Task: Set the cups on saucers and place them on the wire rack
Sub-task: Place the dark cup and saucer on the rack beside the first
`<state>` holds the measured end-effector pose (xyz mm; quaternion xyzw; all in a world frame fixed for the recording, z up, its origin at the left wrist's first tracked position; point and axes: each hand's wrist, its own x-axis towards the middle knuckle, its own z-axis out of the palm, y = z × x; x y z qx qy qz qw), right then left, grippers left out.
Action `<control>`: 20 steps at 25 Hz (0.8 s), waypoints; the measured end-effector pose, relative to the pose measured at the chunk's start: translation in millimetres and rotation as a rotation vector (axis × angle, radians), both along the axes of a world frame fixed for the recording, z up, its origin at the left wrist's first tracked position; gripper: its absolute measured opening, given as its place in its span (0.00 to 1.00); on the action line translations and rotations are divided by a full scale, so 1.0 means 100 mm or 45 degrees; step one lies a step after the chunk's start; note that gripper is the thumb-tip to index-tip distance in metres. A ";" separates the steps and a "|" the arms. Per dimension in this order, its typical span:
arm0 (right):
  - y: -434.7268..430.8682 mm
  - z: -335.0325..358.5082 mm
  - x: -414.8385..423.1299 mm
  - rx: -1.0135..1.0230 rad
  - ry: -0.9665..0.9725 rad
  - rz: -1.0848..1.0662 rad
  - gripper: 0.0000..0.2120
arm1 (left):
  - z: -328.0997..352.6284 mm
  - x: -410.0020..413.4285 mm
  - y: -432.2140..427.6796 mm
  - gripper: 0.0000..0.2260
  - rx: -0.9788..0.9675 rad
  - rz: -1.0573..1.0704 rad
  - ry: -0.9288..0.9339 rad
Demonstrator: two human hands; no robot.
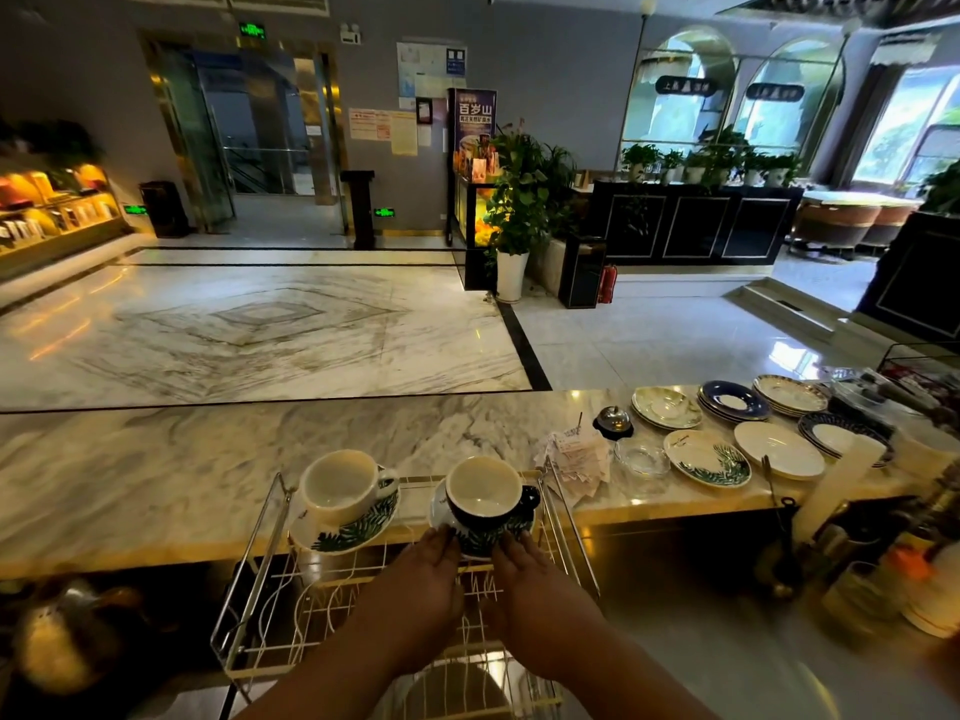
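Note:
A dark blue cup (485, 498) with a white inside stands on a leaf-patterned saucer (522, 527) at the far right of the wire rack (260, 532). My left hand (428, 569) grips the saucer's near left rim and my right hand (519, 563) grips its near right rim. To the left on the rack, a white cup (340, 483) sits on another leaf-patterned saucer (358, 532). Whether the held saucer rests on the rack wires I cannot tell.
On the marble counter (156, 459) to the right lie several loose saucers (709, 457) and stacks of plates (732, 402), a service bell (613, 420), a glass ashtray (641, 459) and paper slips (576, 457). Bottles and containers (883, 579) crowd the lower right.

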<state>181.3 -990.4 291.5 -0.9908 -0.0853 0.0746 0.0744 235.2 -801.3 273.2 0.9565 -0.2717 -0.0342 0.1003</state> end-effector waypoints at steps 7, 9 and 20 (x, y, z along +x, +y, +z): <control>0.14 0.00 -0.08 -0.015 0.033 -0.011 0.36 | -0.07 0.00 -0.03 0.29 -0.034 0.015 0.007; 0.11 -0.01 -0.05 0.024 0.027 -0.041 0.36 | -0.08 0.00 -0.04 0.29 -0.030 0.014 0.009; -0.05 -0.03 0.19 0.073 -0.019 -0.065 0.34 | -0.01 0.20 -0.16 0.31 0.018 0.047 0.080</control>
